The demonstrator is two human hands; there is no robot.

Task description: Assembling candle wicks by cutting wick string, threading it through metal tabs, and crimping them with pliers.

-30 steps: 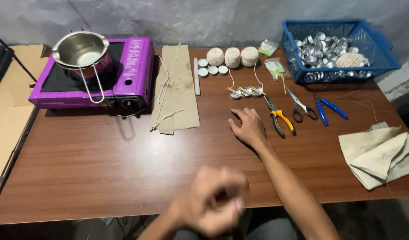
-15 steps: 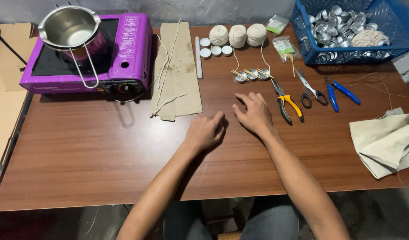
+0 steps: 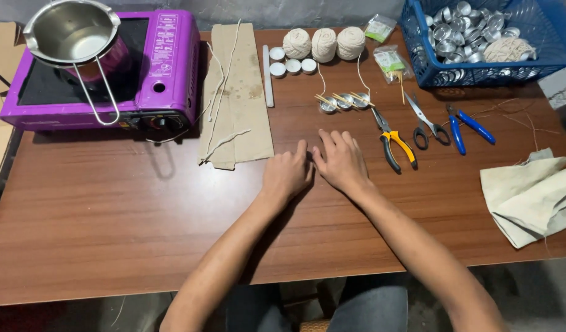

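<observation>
Brown wood-grain laminate forms the worktop (image 3: 110,209), on which both hands are laid flat near the middle, touching at the fingertips. Far left, a purple portable stove (image 3: 104,74) is seen, with a steel pouring pot (image 3: 74,34) set on it; a blue basket (image 3: 492,43) of small metal cups is placed far right. A cardboard strip (image 3: 240,92) with loose wicks lies between stove and hands, and a folded cloth (image 3: 532,193) sits near right. Nothing is held: the left hand (image 3: 287,174) is loosely curled, palm down, and the right hand (image 3: 341,163) is spread open. Nearest to the right hand are the yellow-handled pliers (image 3: 395,142), then scissors (image 3: 425,120), blue-handled pliers (image 3: 467,126) and three wicked cups (image 3: 344,100).

A careless sweep of the right hand could, it is judged, knock the pliers or topple the wicked cups. The pot's contents cannot be made out, and the basket is cut off at the right edge.
</observation>
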